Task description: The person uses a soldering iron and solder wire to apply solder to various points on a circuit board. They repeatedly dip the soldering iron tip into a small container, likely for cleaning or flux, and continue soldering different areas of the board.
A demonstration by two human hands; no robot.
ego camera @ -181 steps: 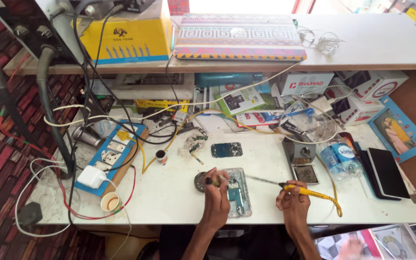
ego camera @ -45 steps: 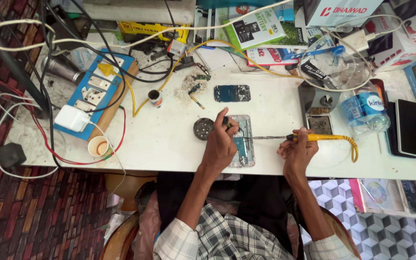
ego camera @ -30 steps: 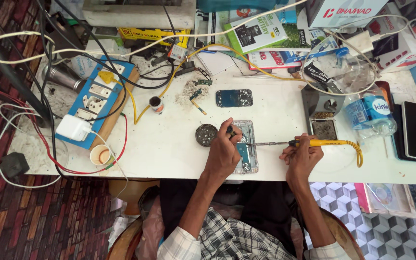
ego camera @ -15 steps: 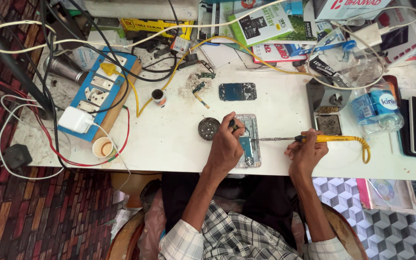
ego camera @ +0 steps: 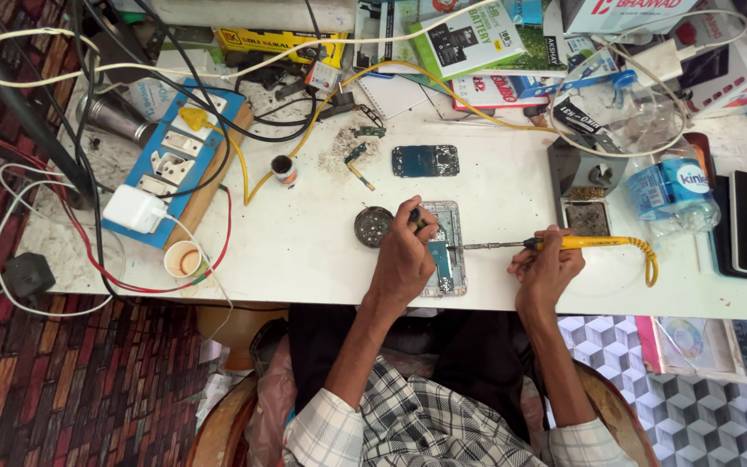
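Steadily: right hand grips the soldering iron, tip on the phone near the worktop's front edge; left hand pinches a small tool, bracing it.

The left hand rests on the opened phone; the right hand lies just right of it, gripping a soldering iron whose tip reaches the phone. A round tin sits just left of the left hand. Beyond the hands lies a circuit board. A cup stands well left, a bottle beyond the right hand.
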